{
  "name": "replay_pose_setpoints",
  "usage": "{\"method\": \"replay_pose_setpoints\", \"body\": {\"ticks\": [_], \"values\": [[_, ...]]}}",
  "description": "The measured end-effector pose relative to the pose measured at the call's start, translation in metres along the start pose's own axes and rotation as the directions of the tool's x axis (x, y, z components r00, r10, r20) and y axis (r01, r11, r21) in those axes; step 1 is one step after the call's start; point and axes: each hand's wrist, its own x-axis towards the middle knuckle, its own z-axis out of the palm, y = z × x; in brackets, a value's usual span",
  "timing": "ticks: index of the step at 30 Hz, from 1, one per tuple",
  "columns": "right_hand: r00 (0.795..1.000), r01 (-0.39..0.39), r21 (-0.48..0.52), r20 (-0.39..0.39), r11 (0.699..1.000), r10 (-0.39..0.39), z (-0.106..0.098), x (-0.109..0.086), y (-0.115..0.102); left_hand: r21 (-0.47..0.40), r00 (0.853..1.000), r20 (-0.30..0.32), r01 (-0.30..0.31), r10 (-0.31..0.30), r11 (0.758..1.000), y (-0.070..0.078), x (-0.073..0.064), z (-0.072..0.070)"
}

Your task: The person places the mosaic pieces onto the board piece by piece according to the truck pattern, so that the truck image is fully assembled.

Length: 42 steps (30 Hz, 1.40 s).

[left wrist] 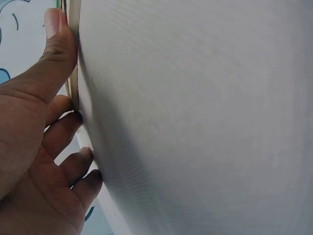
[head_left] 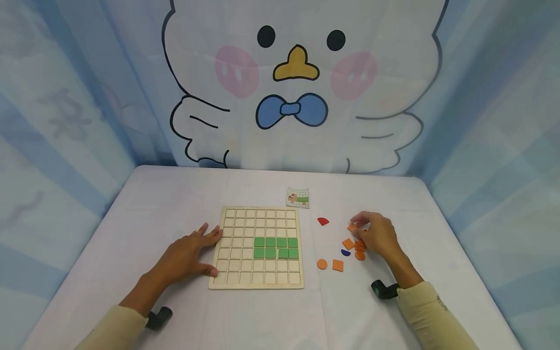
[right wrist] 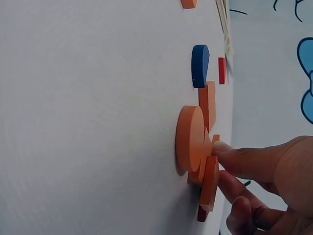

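A wooden grid board [head_left: 238, 278] lies on the table, with two rows of green square tiles [head_left: 271, 242] set at its right side. My left hand [head_left: 185, 255] rests at the board's left edge, fingers spread, thumb at the lower corner. In the left wrist view, the thumb [left wrist: 61, 44] presses along the board's side. Out to the right, my right hand [head_left: 377, 234] pinches an orange square tile [head_left: 352, 227] between thumb and fingers. Close below that hand lie more orange pieces [head_left: 348, 244], partly overlapping, including an orange round piece [right wrist: 190, 139].
A small picture card [head_left: 298, 198] lies behind the board. Between board and right hand are a red wedge [head_left: 323, 221], a blue half-round piece [head_left: 345, 253], an orange disc [head_left: 322, 264] and an orange square [head_left: 338, 265]. A printed curtain [head_left: 288, 146] hangs behind the table.
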Motion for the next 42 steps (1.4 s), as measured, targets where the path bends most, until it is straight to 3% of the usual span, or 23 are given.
{"method": "replay_pose_setpoints", "body": {"ticks": [10,20,30,37,42], "values": [[1.000,-0.001,-0.038,0.021,0.999,0.001,0.003,0.005,0.001,0.007,1.000,-0.011,-0.014,0.014,1.000,0.001,-0.001,-0.001],[1.000,0.006,0.054,0.000,0.999,-0.006,0.009,0.002,-0.011,0.004,1.000,0.000,-0.003,0.003,1.000,0.001,-0.001,-0.002],[0.999,0.041,0.105,0.006,0.994,-0.041,0.023,-0.007,-0.050,-0.002,1.000,0.003,0.000,0.000,1.000,0.002,-0.001,-0.002],[0.987,0.162,0.146,-0.004,0.976,-0.163,0.038,-0.016,-0.079,0.003,1.000,-0.001,-0.003,0.003,1.000,0.003,-0.001,-0.002],[0.979,0.197,0.203,0.019,0.959,-0.205,0.049,-0.021,-0.100,0.004,1.000,-0.002,-0.002,0.002,1.000,0.002,-0.001,-0.001]]}}
